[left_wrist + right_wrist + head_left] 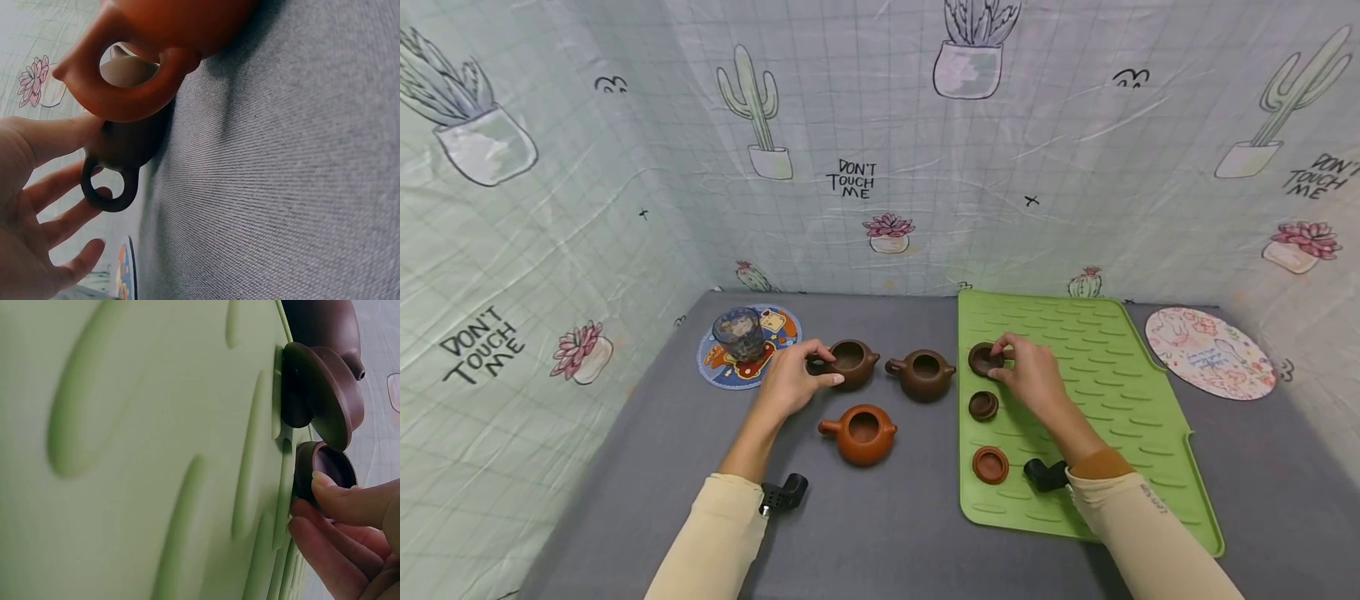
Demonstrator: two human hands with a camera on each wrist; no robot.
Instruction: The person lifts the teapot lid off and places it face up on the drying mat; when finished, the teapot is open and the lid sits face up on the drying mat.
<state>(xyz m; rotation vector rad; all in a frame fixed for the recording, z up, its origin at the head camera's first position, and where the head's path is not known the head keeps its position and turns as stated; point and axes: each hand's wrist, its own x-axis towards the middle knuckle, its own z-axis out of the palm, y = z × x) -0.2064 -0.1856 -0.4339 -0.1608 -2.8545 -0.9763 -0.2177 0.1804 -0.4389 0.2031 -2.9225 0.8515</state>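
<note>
My left hand [792, 379] is at the handle side of the far-left dark brown teapot [852, 367]. Its thumb overlaps the pot's body, while loosely spread fingers reach behind the ring handle [111, 195]. A second brown teapot [922, 377] stands to the right, and an orange clay teapot [865, 435] sits nearer; all are lidless. With thumb and fingers, my right hand [1032, 372] pinches the edge of a dark teapot lid [983, 360] at the green mat's far left. Closer in, a smaller dark lid [982, 406] rests knob down, then an orange lid [991, 464].
The green ribbed mat [1090, 400] covers the right of the grey table [880, 533]. At the back left a patterned glass [739, 333] stands on a round blue coaster [722, 375]. A pink floral round mat [1210, 350] lies far right. Printed cloth walls [887, 125] enclose the table.
</note>
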